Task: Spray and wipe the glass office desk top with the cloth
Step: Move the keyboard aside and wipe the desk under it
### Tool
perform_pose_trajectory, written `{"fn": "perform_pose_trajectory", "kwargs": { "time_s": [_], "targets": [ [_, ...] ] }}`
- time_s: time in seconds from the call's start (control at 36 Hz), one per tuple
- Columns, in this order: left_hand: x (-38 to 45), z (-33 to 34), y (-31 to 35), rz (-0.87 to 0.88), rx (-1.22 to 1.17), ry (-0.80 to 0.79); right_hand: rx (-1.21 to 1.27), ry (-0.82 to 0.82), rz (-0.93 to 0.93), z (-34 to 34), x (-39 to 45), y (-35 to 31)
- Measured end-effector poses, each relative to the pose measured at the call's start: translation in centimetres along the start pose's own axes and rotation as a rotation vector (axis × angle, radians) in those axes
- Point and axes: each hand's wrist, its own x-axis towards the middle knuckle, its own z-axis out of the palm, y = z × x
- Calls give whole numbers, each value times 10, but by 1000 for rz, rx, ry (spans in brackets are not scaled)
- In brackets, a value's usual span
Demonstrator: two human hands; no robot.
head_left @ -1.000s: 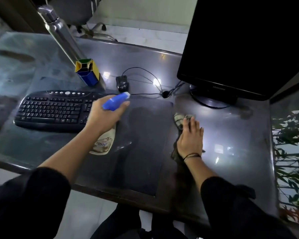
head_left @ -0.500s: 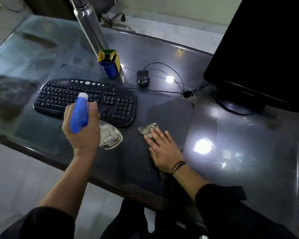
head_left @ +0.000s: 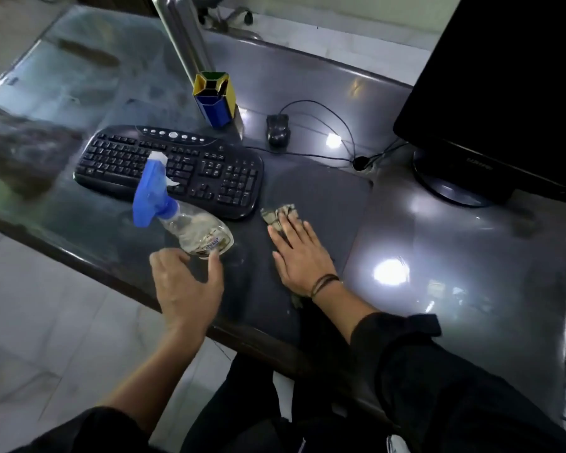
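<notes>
The glass desk top [head_left: 455, 263] fills the view. A clear spray bottle [head_left: 196, 233] with a blue trigger head stands near the desk's front edge, just in front of the keyboard. My left hand [head_left: 183, 286] is right behind the bottle with its fingers apart; the thumb tip is at the bottle's base and the hand grips nothing. To the right, my right hand [head_left: 299, 253] lies flat, pressing a crumpled greyish cloth [head_left: 280, 214] onto the dark mat [head_left: 324, 191]. The cloth shows past my fingertips and a little by my wrist.
A black keyboard [head_left: 177, 168] lies left of centre, with a wired mouse [head_left: 277, 129] and its cable behind the mat. A blue and yellow pen holder [head_left: 214, 99] and a steel flask [head_left: 183, 37] stand at the back. A black monitor [head_left: 504, 93] is at the right.
My left hand has brought the spray bottle down onto the desk in front of the keyboard and let go. My right hand has slid the cloth leftward, closer to the keyboard.
</notes>
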Motion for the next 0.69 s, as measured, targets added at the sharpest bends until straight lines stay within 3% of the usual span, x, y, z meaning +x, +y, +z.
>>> {"fn": "perform_pose_trajectory", "kwargs": {
  "time_s": [0.06,0.17,0.25,0.36,0.44,0.56,0.69],
  "targets": [
    [-18,11,1,87,12,-43,-34,9,38,-4,-27,25],
    [-34,46,22,287,-20,-176,-32,107,389,-26,-55,103],
    [-28,79,54,432,-57,-284,-26,130,553,-40,-35,128],
    [-15,131,101,599,-123,-306,-8,178,449,-38,7,113],
    [-13,171,133,689,-163,-325,29,162,415,-37,-11,133],
    [-19,215,158,754,-126,-424,6,268,713,-46,-74,204],
    [-42,255,147,800,105,-592,-47,291,1018,-55,-174,275]
  ]
}}
